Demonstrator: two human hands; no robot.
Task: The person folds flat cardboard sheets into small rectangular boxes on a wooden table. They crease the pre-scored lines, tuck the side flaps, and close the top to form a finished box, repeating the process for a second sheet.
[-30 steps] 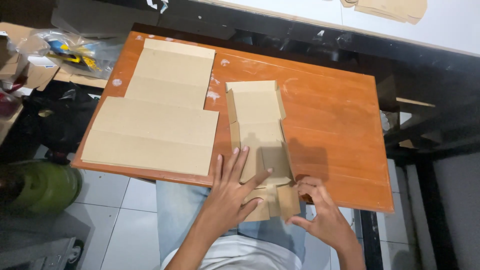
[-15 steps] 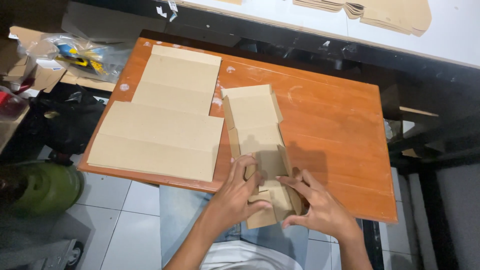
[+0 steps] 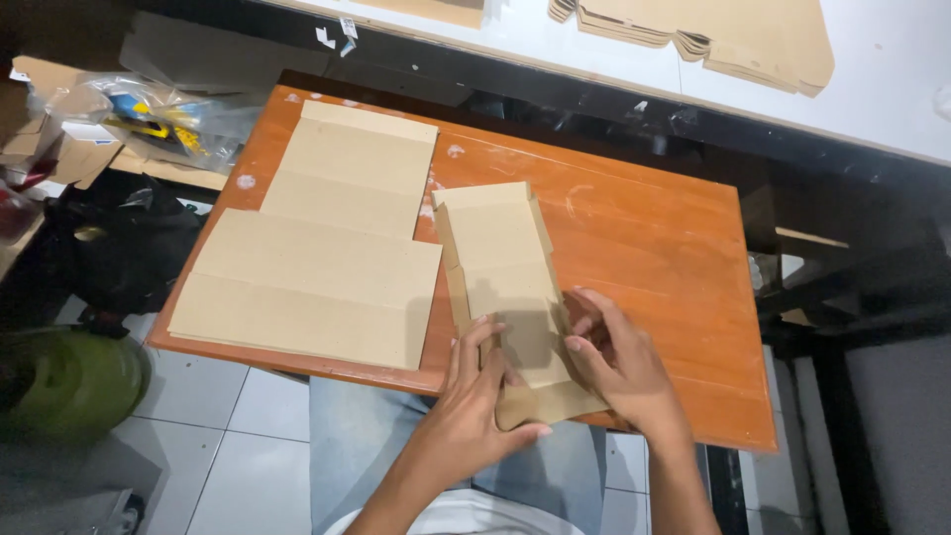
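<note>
A narrow brown cardboard box blank lies lengthwise on the orange wooden table, its side flaps partly folded up. My left hand grips its near end from the left, thumb under the flap that hangs over the table's front edge. On the right side of the same end rests my right hand, fingers pressing the fold. Both hands hold the blank.
A stack of flat stepped cardboard blanks covers the table's left half. More cardboard blanks lie on a white surface beyond. A plastic bag and a green round object sit on the floor at left.
Both hands have shifted up along the blank's near end and closed tighter on it. The side flaps now stand more folded. The camera view has moved closer.
</note>
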